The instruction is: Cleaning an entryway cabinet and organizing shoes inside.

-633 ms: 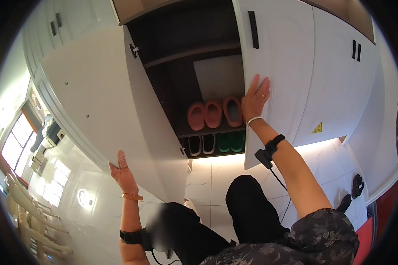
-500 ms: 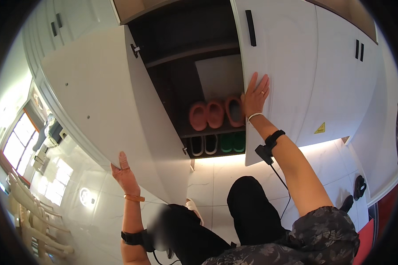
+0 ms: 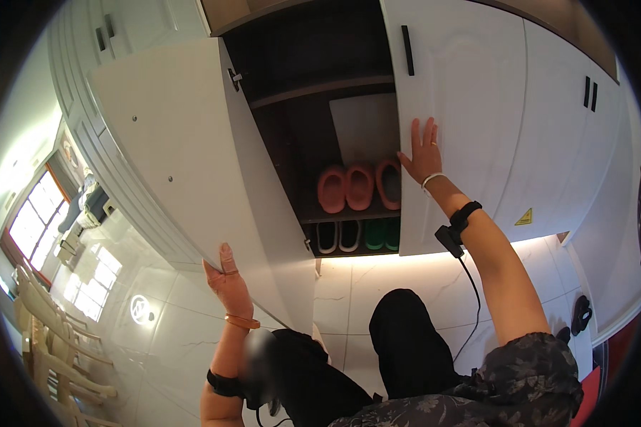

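Note:
A shoe cabinet with white doors stands before me. My left hand (image 3: 229, 286) grips the lower edge of the open left door (image 3: 185, 135), thumb on its inner face and the other fingers hidden behind. My right hand (image 3: 424, 153) lies with spread fingers on the front of the right door (image 3: 470, 107), near its inner edge. Between the doors, pink clogs (image 3: 359, 186) stand on a dark shelf (image 3: 349, 213); the rightmost is partly covered by the right door. Below them are dark shoes with pale rims (image 3: 350, 236) and green shoes (image 3: 376, 233).
My knees (image 3: 406, 334) are bent in front of the cabinet on a pale tiled floor (image 3: 331, 295). Wooden chairs (image 3: 53, 334) stand at the left. Dark footwear (image 3: 582, 313) lies by the right wall. A black cable (image 3: 475, 313) hangs from my right forearm strap.
The right door has swung inward under my right hand and covers more of the rightmost clog. My left hand keeps its hold on the left door. The whole view has shifted slightly.

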The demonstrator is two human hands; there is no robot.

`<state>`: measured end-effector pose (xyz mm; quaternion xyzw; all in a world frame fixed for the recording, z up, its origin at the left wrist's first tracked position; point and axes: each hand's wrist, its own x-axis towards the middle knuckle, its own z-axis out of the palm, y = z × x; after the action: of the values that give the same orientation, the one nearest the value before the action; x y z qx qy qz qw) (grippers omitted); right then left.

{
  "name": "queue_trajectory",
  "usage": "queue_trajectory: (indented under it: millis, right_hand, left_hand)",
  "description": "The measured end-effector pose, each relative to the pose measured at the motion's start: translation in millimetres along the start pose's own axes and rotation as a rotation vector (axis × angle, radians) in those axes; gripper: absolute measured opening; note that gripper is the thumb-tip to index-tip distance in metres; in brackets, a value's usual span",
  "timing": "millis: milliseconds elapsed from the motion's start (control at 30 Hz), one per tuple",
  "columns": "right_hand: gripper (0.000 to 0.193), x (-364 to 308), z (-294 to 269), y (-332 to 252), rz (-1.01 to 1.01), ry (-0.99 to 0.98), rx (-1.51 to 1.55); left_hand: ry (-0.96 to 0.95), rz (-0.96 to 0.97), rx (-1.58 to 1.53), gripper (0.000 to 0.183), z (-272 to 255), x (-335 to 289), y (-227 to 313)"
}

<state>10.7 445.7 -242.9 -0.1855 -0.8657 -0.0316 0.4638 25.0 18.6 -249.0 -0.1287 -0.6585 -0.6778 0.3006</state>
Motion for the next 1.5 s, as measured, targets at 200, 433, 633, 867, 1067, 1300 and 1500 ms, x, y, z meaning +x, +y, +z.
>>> queue_trajectory:
  millis: [200,433,633,867,1067,1300,1500]
  right_hand:
    - [0.078,0.2,-72.6,-75.8,-0.041,-0.387,0.694]
    - [0.078,-25.5,-135.9,-167.5,-0.564,-0.095,1.062]
    - [0.039,-1.1,-104.6,-110.5,-0.056,0.168,1.001]
    - [0.069,32.8,-89.2,-73.5,0.028,0.267,0.363]
    - [0.094,65.2,-60.8,-53.3,-0.298,0.151,-0.134]
    - [0.093,83.9,-41.4,-34.4,-0.314,0.049,-0.242]
    - [0.069,100.7,-57.4,-43.3,-0.366,0.118,-0.472]
  left_hand:
    - [-0.107,0.014,0.022,0.044,27.0,-32.7,-7.2]
    - [-0.602,0.22,-0.094,0.074,90.0,-85.2,7.5]
    - [-0.788,0.128,-0.006,0.058,105.3,-115.0,-21.4]
    - [-0.657,-0.118,0.075,0.042,118.4,-116.5,-101.6]
    - [-0.56,-0.247,0.054,0.037,125.1,-124.8,-158.5]
    - [-0.673,-0.127,0.086,0.033,140.8,-121.6,-151.9]
    - [-0.734,-0.266,0.031,0.032,154.6,-123.4,-155.1]
